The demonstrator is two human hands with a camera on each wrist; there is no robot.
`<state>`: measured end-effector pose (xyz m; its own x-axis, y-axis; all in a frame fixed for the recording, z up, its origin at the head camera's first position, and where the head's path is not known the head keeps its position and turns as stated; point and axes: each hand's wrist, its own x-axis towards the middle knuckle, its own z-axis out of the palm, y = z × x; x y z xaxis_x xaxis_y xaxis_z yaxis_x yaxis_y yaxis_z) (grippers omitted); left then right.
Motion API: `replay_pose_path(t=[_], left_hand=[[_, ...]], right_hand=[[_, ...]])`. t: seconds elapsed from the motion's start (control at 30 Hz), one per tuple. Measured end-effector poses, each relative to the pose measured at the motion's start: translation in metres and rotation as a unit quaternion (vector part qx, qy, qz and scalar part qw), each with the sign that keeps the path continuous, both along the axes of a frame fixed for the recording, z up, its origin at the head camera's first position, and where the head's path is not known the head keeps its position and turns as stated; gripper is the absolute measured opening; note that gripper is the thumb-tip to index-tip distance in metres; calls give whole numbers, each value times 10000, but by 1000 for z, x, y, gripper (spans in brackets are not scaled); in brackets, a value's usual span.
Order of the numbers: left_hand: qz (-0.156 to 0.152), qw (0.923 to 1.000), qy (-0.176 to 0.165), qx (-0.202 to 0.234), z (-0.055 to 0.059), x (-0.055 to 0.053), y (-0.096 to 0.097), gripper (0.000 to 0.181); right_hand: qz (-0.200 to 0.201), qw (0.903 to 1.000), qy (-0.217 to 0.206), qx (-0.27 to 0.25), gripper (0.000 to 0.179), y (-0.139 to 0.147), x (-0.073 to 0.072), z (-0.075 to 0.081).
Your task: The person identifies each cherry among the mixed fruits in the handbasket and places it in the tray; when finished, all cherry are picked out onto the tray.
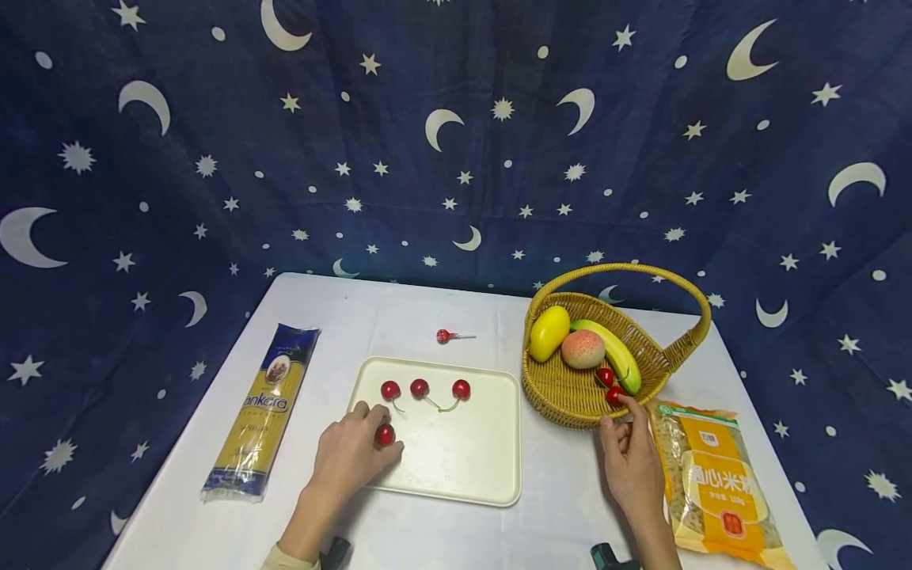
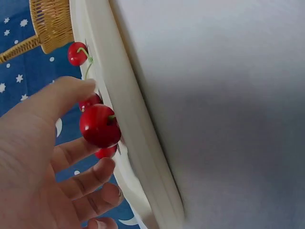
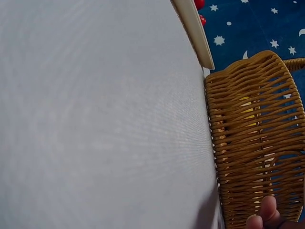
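Observation:
My left hand is over the near left of a cream tray. A red cherry lies between its thumb and index finger; in the left wrist view the thumb tip stands apart from this cherry. Three more cherries with green stems, one of them the right cherry, sit in a row farther back on the tray. My right hand reaches to the front rim of a wicker basket. Its index finger extends over the rim at a cherry, while the thumb stays outside.
Inside the basket are a yellow mango, a peach, a banana and another cherry. A spaghetti pack lies left, a pasta bag right. Behind the tray is a red lollipop. The basket's handle arches high.

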<state>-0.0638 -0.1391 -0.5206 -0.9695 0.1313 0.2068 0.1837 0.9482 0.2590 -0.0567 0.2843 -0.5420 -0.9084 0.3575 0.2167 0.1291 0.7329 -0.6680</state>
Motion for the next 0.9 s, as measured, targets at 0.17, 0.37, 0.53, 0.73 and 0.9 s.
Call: replay_pose_path(t=[0.17, 0.37, 0.53, 0.73, 0.9], left_hand=[[-42, 9992, 409, 13, 1, -1, 1, 50], [-161, 9967, 788, 97, 8, -6, 4, 47], [-396, 9942, 990, 158, 12, -12, 10, 40], [-699, 9916, 1072, 195, 16, -20, 22, 35], [-957, 9895, 1062, 212, 25, -27, 38, 31]], right_hand=[[9, 10000, -20, -17, 46, 0, 0, 0], [-14, 10000, -66, -40, 47, -1, 0, 1], [-25, 9998, -173, -29, 48, -1, -1, 2], [-31, 9998, -177, -11, 48, -1, -1, 1], [5, 9999, -108, -19, 47, -1, -1, 2]])
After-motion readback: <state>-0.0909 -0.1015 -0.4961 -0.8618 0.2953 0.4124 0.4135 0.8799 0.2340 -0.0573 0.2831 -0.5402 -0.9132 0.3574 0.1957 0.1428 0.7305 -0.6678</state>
